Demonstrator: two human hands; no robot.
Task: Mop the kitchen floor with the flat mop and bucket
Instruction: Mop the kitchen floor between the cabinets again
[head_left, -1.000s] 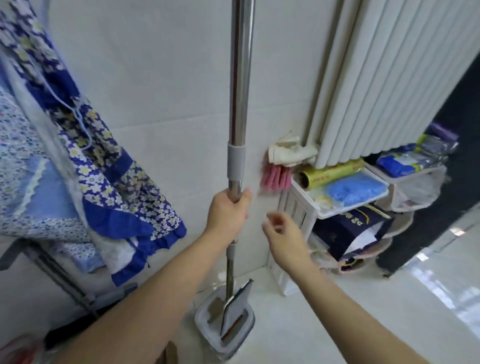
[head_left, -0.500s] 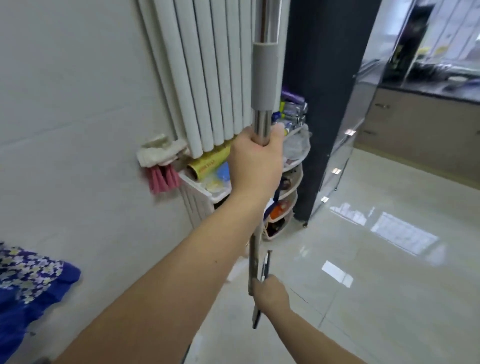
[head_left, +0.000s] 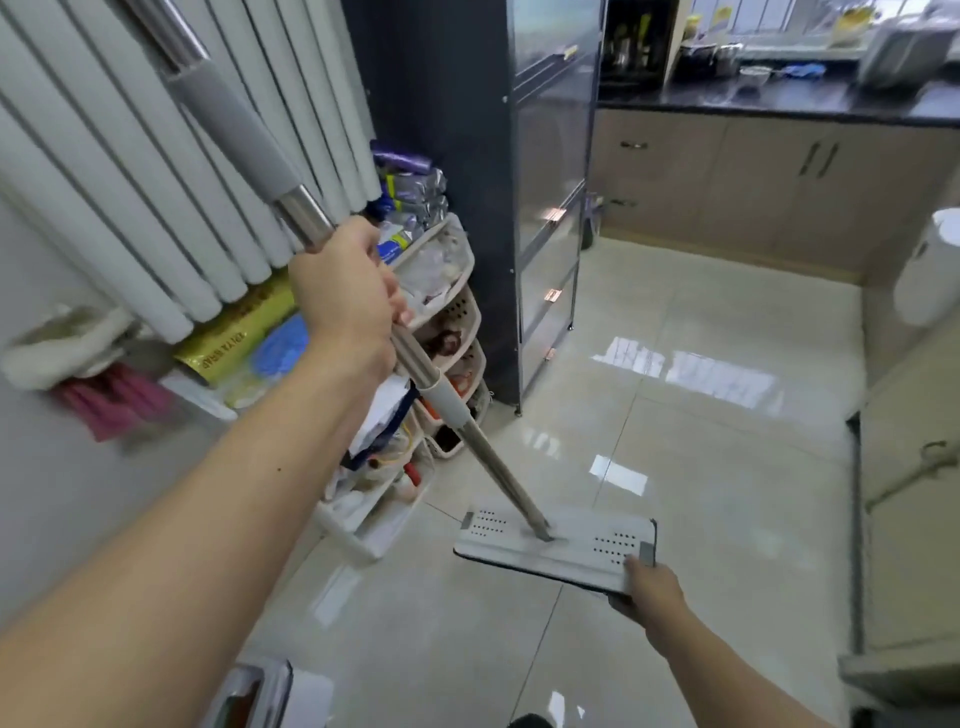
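White plastic bucket at the lower frame edge, now without the mop. Right hand pinches the near corner of the grey flat mop head, turned from upright to flat. Left hand grips the slanted steel pole; mopping can begin. Glossy beige tiled floor lies open ahead, with a cream tiered storage rack close on the left.

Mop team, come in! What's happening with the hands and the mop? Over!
Left hand grips the pole. Right hand holds the mop head by its end, flat above the floor. Bucket near the feet. Rack close on the left.
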